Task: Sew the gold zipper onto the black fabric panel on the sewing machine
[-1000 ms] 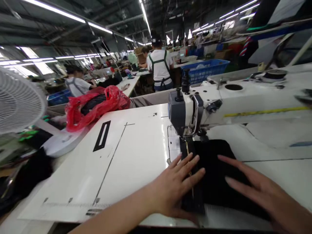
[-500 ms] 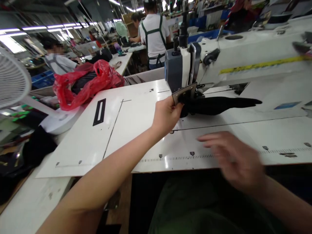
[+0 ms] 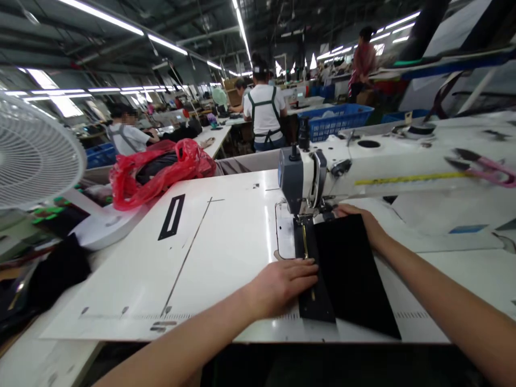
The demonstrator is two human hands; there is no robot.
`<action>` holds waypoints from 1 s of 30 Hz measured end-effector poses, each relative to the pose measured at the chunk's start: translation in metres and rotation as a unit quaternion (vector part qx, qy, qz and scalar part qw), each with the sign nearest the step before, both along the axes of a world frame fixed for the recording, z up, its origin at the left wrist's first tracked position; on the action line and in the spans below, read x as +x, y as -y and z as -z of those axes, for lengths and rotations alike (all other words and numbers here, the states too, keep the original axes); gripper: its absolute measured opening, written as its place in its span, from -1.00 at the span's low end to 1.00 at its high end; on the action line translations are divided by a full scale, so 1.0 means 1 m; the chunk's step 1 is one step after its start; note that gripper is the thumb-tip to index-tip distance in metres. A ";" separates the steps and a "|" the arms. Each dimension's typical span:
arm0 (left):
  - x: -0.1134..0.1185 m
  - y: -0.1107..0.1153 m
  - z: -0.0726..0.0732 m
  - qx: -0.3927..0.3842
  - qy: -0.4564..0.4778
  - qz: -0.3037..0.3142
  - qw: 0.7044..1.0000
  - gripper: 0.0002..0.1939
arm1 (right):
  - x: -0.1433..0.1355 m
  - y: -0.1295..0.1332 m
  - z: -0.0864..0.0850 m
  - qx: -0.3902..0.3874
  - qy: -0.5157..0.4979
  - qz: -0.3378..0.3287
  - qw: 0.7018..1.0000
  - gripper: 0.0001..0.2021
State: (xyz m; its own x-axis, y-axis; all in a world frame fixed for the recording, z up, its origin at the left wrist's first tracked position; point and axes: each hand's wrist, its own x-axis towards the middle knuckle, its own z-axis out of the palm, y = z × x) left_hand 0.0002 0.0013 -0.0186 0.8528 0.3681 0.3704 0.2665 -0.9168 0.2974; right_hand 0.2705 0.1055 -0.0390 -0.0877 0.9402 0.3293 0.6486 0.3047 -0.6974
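My left hand (image 3: pixel 284 285) lies flat, fingers stretched out, on a black strip (image 3: pixel 322 307) with a gold zipper (image 3: pixel 305 242) along it. The strip's far end is under the needle area of the white and grey sewing machine (image 3: pixel 291 180). Beside it on the right spreads a wide black fabric panel (image 3: pixel 355 269), reaching toward the table's front edge. My right hand (image 3: pixel 368 223) is at the panel's far edge, right of the machine's needle area. Its fingers appear closed on the fabric; the fingertips are partly hidden.
A red plastic bag (image 3: pixel 193 164) with dark material sits at the table's back left, near a white fan (image 3: pixel 40 156). A black frame-shaped piece (image 3: pixel 165 228) lies on the white tabletop (image 3: pixel 226 242). Pink-handled scissors (image 3: pixel 492 169) rest against the machine arm. Other people work behind.
My left hand has moved down from the needle area, letting go of the metal-looking plate, onto the zipper strip. My right hand has moved forward to the machine. The black fabric now lies spread out.
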 end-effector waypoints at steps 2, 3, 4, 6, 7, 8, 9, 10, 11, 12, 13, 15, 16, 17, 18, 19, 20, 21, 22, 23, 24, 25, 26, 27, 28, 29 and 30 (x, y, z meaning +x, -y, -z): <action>-0.002 0.003 -0.003 -0.010 -0.013 -0.011 1.000 -0.44 | 0.015 -0.003 -0.006 -0.017 -0.010 0.018 1.000 -0.64; -0.003 0.003 -0.004 -0.017 -0.007 -0.046 0.999 -0.42 | 0.021 -0.003 -0.009 -0.026 -0.010 0.026 0.999 -0.61; -0.003 0.002 -0.004 -0.026 0.003 -0.102 0.994 -0.47 | 0.026 -0.002 -0.012 -0.035 -0.010 0.031 0.999 -0.60; -0.001 -0.005 -0.002 -0.047 0.022 -0.229 0.972 -0.76 | 0.030 0.002 -0.017 -0.056 -0.002 0.022 0.998 -0.58; 0.000 -0.010 0.001 -0.055 0.029 -0.277 0.959 -0.89 | 0.030 0.003 -0.019 -0.067 0.003 0.013 0.998 -0.58; 0.002 -0.016 0.004 -0.058 0.034 -0.306 0.950 -0.92 | 0.030 0.005 -0.020 -0.077 0.008 0.001 0.997 -0.59; 0.005 -0.023 0.007 -0.057 0.041 -0.316 0.946 -0.90 | 0.028 0.006 -0.021 -0.087 0.013 -0.010 0.996 -0.61; 0.007 -0.029 0.010 -0.053 0.052 -0.313 0.947 -0.89 | 0.026 0.006 -0.022 -0.095 0.018 -0.020 0.995 -0.63; 0.010 -0.034 0.012 -0.047 0.066 -0.304 0.949 -0.88 | 0.025 0.006 -0.023 -0.103 0.024 -0.029 0.994 -0.64; 0.013 -0.038 0.013 -0.041 0.077 -0.288 0.954 -0.86 | 0.023 0.006 -0.023 -0.111 0.031 -0.038 0.993 -0.65; 0.015 -0.041 0.013 -0.035 0.082 -0.270 0.959 -0.84 | 0.022 0.005 -0.023 -0.119 0.041 -0.046 0.991 -0.67; 0.017 -0.045 0.013 -0.020 0.073 -0.239 0.968 -0.83 | 0.021 0.003 -0.024 -0.135 0.064 -0.061 0.987 -0.72; 0.018 -0.045 0.013 -0.009 0.063 -0.232 0.971 -0.84 | 0.021 0.002 -0.024 -0.143 0.077 -0.065 0.984 -0.75; 0.019 -0.045 0.012 0.003 0.052 -0.230 0.972 -0.85 | 0.021 0.001 -0.024 -0.151 0.089 -0.068 0.982 -0.77; 0.019 -0.045 0.012 0.015 0.039 -0.233 0.972 -0.85 | 0.022 0.001 -0.024 -0.157 0.100 -0.068 0.980 -0.79; 0.019 -0.045 0.012 0.028 0.024 -0.237 0.971 -0.86 | 0.024 0.001 -0.025 -0.164 0.109 -0.070 0.978 -0.80; 0.019 -0.046 0.012 0.040 0.009 -0.240 0.970 -0.87 | 0.025 0.000 -0.026 -0.169 0.117 -0.073 0.976 -0.81; 0.018 -0.046 0.011 0.051 -0.004 -0.240 0.969 -0.88 | 0.026 0.001 -0.028 -0.174 0.123 -0.080 0.974 -0.82; 0.018 -0.046 0.011 0.063 -0.014 -0.241 0.968 -0.88 | 0.027 0.001 -0.030 -0.175 0.126 -0.090 0.972 -0.83; 0.018 -0.047 0.010 0.075 -0.020 -0.241 0.967 -0.87 | 0.028 0.002 -0.033 -0.174 0.127 -0.102 0.971 -0.84; 0.018 -0.047 0.009 0.084 -0.024 -0.243 0.966 -0.85 | 0.028 0.002 -0.035 -0.170 0.126 -0.113 0.971 -0.84; 0.018 -0.047 0.007 0.088 -0.027 -0.247 0.965 -0.85 | 0.028 0.002 -0.037 -0.164 0.123 -0.122 0.971 -0.83; 0.019 -0.048 0.006 0.086 -0.033 -0.251 0.964 -0.85 | 0.027 0.002 -0.038 -0.157 0.119 -0.128 0.972 -0.82; 0.019 -0.048 0.004 0.081 -0.041 -0.254 0.963 -0.87 | 0.026 0.001 -0.038 -0.150 0.115 -0.131 0.973 -0.80; 0.019 -0.048 0.002 0.074 -0.052 -0.255 0.963 -0.90 | 0.025 0.000 -0.038 -0.144 0.111 -0.131 0.975 -0.78; 0.020 -0.049 0.000 0.069 -0.063 -0.255 0.962 -0.93 | 0.024 -0.002 -0.037 -0.139 0.107 -0.127 0.976 -0.76; 0.021 -0.049 -0.002 0.068 -0.071 -0.255 0.962 -0.95 | 0.024 -0.004 -0.035 -0.132 0.104 -0.121 0.978 -0.76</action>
